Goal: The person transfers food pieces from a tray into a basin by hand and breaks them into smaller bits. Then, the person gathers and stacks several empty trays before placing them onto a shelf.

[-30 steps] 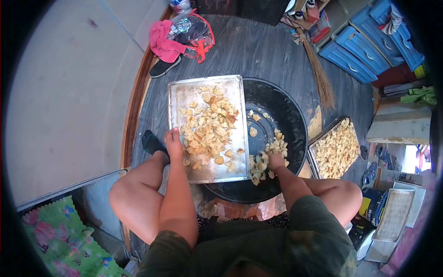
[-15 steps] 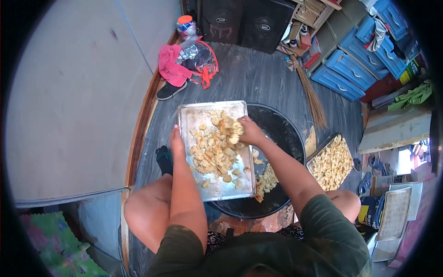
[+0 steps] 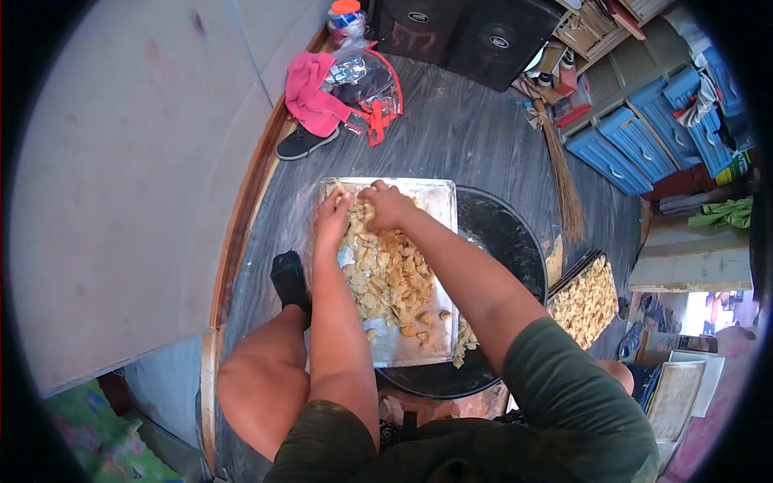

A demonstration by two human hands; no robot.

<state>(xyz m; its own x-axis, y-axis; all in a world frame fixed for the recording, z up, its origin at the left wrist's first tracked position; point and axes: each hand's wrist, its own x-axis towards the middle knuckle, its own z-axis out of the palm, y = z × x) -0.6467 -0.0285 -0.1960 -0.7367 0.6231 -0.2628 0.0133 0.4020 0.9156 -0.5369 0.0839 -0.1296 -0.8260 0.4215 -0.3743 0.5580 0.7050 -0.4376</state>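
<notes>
A metal baking tray [image 3: 445,241] rests over the rim of a large black basin [image 3: 515,258] in front of me. Torn, golden-brown chunks that look like bread [image 3: 394,274] are heaped across its middle. My left hand [image 3: 330,219] is over the tray's far left corner, fingers curled at some pieces. Beside it my right hand [image 3: 388,207] bends over the far end of the heap, its fingers closed on chunks and partly hidden. More chunks [image 3: 465,342] lie in the basin, partly under the tray.
On the right, a second tray of chunks [image 3: 584,302] sits on the floor. A broom [image 3: 561,177] leans near blue drawers [image 3: 620,153]. Black speakers [image 3: 459,36] stand at the back. A pink cloth [image 3: 314,92] and a dark shoe [image 3: 307,142] lie along the left wall.
My left hand has gone from the tray's left edge to above its far corner. My right hand has moved left with its chunks, beside the left hand. The view has shifted slightly.
</notes>
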